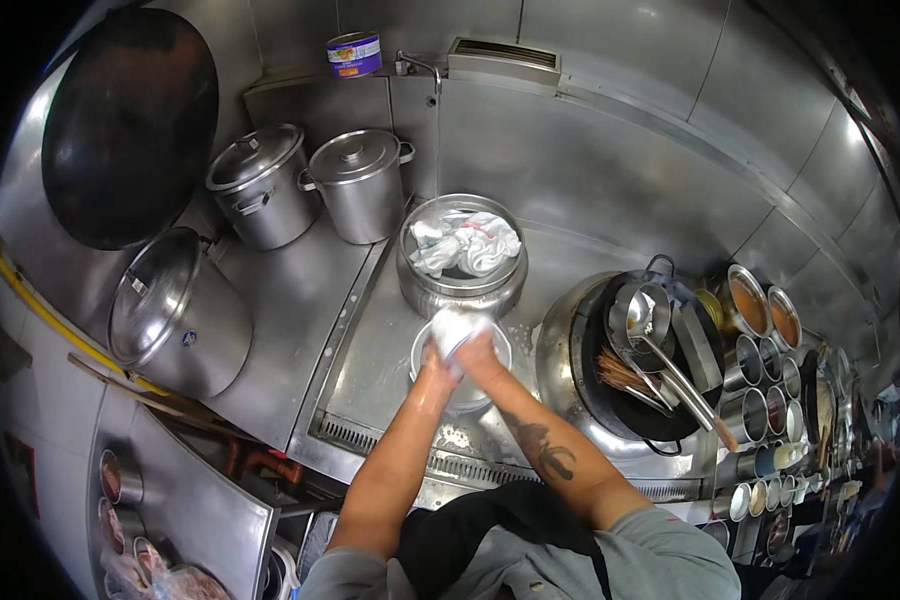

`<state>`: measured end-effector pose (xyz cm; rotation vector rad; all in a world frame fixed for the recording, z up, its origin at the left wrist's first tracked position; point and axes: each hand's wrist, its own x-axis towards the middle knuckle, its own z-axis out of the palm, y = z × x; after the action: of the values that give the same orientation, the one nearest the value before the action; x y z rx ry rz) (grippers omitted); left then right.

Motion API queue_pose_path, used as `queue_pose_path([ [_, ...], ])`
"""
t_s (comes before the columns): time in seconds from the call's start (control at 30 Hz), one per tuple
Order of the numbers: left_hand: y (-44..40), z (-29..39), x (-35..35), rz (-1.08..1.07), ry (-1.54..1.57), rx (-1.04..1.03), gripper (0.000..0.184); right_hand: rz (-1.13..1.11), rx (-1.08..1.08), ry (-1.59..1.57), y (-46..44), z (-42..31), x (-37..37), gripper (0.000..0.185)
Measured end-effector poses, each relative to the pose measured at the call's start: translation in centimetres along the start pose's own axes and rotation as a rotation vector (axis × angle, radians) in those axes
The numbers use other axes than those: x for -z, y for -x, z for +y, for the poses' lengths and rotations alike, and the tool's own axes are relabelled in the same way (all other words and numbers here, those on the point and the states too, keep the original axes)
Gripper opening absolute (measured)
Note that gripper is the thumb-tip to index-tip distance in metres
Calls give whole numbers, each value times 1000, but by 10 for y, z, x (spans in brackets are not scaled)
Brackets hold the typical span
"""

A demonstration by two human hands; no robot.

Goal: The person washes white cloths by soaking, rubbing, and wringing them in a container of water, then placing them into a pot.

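Observation:
Both my hands are wrapped round a bunched white cloth [457, 328], slightly blurred. My left hand [437, 364] grips it from the left and my right hand [478, 352] from the right, close together. Beneath them stands a round white container [506, 356], its inside largely hidden by my hands and forearms. Just beyond is a wide metal pot [460, 296] with more wet white cloths [467, 243] heaped in it. A thin stream of water falls into that pot from a wall tap [420, 63].
On the right, a black wok [610, 400] holds a strainer [642, 312], a bamboo brush [625, 374] and other utensils. Seasoning containers [750, 360] crowd beyond it. Lidded pots [356, 190] stand on the left, near a big black wok [130, 130] against the wall.

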<state>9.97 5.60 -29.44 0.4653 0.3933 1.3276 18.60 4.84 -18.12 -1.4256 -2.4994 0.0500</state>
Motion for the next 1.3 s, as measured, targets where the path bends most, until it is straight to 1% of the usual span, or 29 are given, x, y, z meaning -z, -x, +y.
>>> queue_pose_path([
  [0.03,-16,-10,31,-125,-90,-74,39,336,95,-667,8,4,-36,26],
  [0.1,-11,25,-12,177,2,102,35,563,198,-1075,11,29,-71,29],
  [0.13,-9,44,-36,333,65,176,37,454,207,-815,11,60,-73,33],
  [0.17,-8,55,-38,368,-2,154,38,344,213,-558,15,85,-70,39],
  [0.2,-3,63,-41,408,-65,134,39,349,81,-626,26,100,-67,36],
  [0.23,4,75,-42,419,-40,87,41,347,-51,-691,37,115,-63,33],
  [0.3,17,94,-42,440,9,-11,43,215,-252,-1586,36,168,-85,27],
  [0.33,19,90,-39,460,27,-25,44,175,-327,-1694,31,151,-35,30],
  [0.4,23,68,-35,493,61,-47,46,457,-342,-2169,22,127,-21,38],
  [0.43,22,57,-37,503,78,-58,47,382,-297,-2219,18,112,-14,38],
  [0.5,17,24,-56,382,174,-5,46,223,-204,-2314,4,75,-8,38],
  [0.53,14,8,-65,323,221,23,46,218,-216,-2113,5,52,-21,40],
  [0.57,9,-2,-66,252,256,27,47,250,-55,-1766,4,44,-36,34],
  [0.6,3,0,-60,176,264,39,48,329,68,-1422,3,36,-52,30],
  [0.67,1,19,-51,65,252,113,50,756,327,-745,14,19,-53,24],
  [0.7,-1,31,-48,58,220,154,52,572,366,-632,18,34,-38,33],
  [0.77,-6,54,-42,118,57,219,54,416,193,-570,26,69,-71,36],
  [0.8,-15,60,-37,231,-218,235,51,338,111,-538,28,85,-83,38],
  [0.83,-22,64,-27,346,-492,249,49,125,89,-595,34,91,-72,56],
  [0.9,-4,85,-73,489,-955,234,51,24,149,-594,37,94,-49,65],
  [0.93,7,96,-99,457,-967,257,50,-26,178,-594,37,92,-35,70],
  [1.0,13,107,-127,385,-992,298,48,5,231,-903,27,67,2,79],
  [1.03,12,107,-133,284,-878,259,42,22,256,-1058,20,56,10,83],
  [1.13,12,110,-167,152,-556,156,39,52,59,-1421,6,53,-12,79],
  [1.17,14,125,-184,121,-538,105,36,46,-82,-1148,-6,57,-28,74],
  [1.2,22,142,-203,93,-520,55,34,24,-126,-1137,-3,60,-35,64],
  [1.27,49,176,-241,143,-369,-215,33,-20,-217,-1114,14,77,-43,45],
  [1.3,50,194,-225,19,-297,-278,35,27,-276,-1420,22,91,-55,42],
])
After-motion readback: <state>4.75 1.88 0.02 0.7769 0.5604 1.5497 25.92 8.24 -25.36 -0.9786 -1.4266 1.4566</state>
